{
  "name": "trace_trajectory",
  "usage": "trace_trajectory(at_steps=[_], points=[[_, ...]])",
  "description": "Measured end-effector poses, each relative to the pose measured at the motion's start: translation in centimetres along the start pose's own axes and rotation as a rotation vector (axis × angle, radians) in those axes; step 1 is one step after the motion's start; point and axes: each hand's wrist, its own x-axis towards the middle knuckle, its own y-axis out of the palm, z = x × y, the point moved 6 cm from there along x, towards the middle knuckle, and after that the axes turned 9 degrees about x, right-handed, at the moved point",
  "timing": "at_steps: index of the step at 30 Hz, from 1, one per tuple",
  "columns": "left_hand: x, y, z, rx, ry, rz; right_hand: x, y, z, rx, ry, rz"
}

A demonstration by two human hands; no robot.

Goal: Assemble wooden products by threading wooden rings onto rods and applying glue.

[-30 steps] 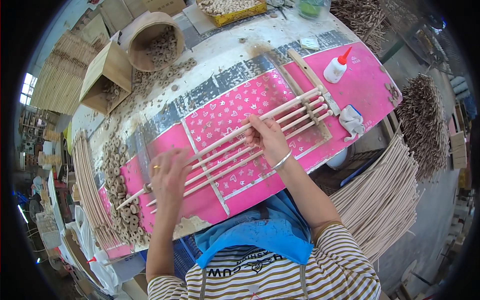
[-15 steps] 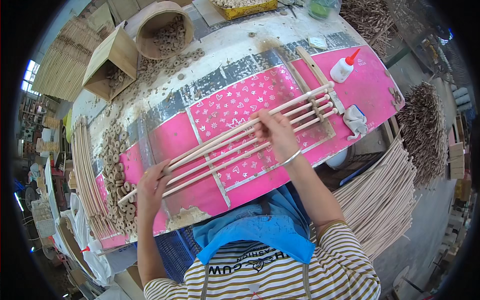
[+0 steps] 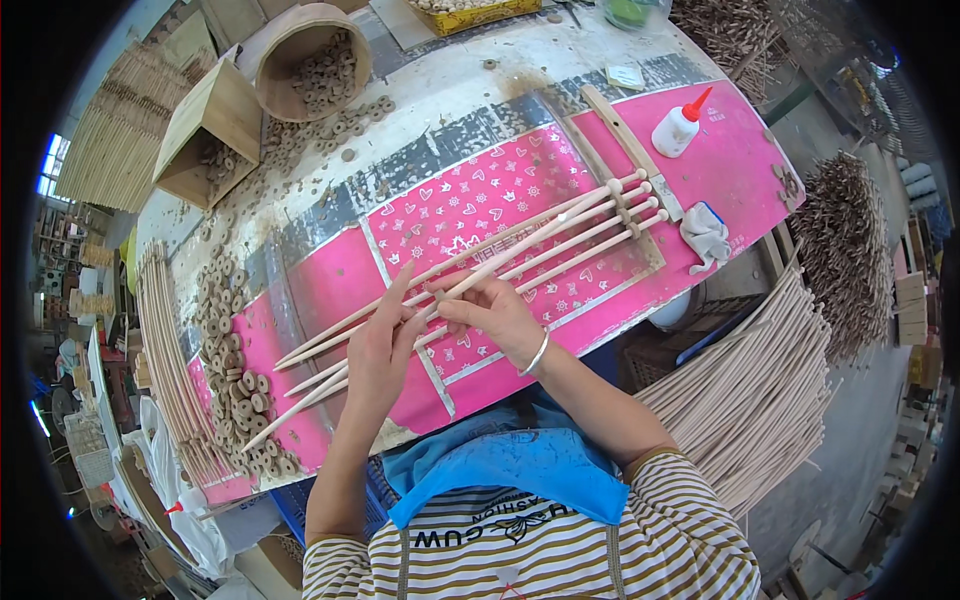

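Note:
Both hands are on one long, pale wooden stick (image 3: pixel 545 234) that slants over the pink table cover. My left hand (image 3: pixel 380 350) has its thumb and fingers closed around the stick, with the index finger pointing up. Just to its right, my right hand (image 3: pixel 492 315) pinches the same stick; a small wooden piece seems to show at its fingertips, too covered to name. Beneath lie several similar sticks (image 3: pixel 590 251), round knobs at their upper right ends. Those ends cross a row of small wooden pieces (image 3: pixel 622 212) beside a wooden strip (image 3: pixel 630 140).
Wooden rings (image 3: pixel 230 385) heap at the left, beside a row of sticks (image 3: pixel 172 345). A wooden box (image 3: pixel 185 150) and a round tub (image 3: pixel 272 90) hold more. A red-tipped white bottle (image 3: pixel 676 132) and crumpled cloth (image 3: pixel 706 238) lie right. Stick bundles (image 3: pixel 745 365) stand beyond the table edge.
My left hand has moved right, from the sticks' lower ends toward their middle. My right hand has come down and left, closer to it. One stick now slants apart from the others.

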Motion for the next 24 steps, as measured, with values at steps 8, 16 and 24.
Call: trace_trajectory(at_steps=[8,16,24], points=[[-1.5,-1.3,1.2,-0.068,-0.042,0.017,-0.3,-5.5,4.4,0.041,-0.147,-0.178],[-2.0,-1.9,1.6,-0.036,-0.074,0.028,-0.2,-8.2,6.7,0.032,-0.257,-0.223],[-1.6,-2.0,1.3,0.022,0.021,0.004,-0.8,-8.8,7.4,-0.050,-0.176,-0.295]])
